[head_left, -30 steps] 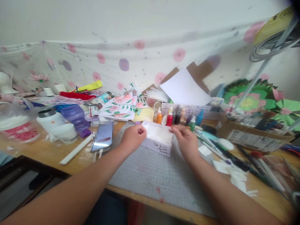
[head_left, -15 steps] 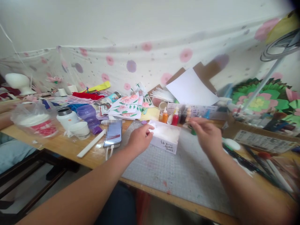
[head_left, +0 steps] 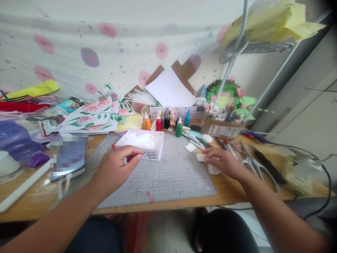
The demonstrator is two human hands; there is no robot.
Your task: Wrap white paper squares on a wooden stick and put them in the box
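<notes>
From my end, the left hand hides some of the white box; further left, the cup gets cut off.

The phone lies left of the box

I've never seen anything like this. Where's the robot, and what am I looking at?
There's no robot: these are a person's bare hands, seen by one camera worn on the head, looking forward and down.

On the wooden table lies a grey mat with a white box of white, fluffy material. Small colored bottles stand behind it; scissors lie to the right, a phone to the left.

The left hand is at the box's near side; the right hand is by some white scraps. I can't tell whether either holds anything.
</notes>
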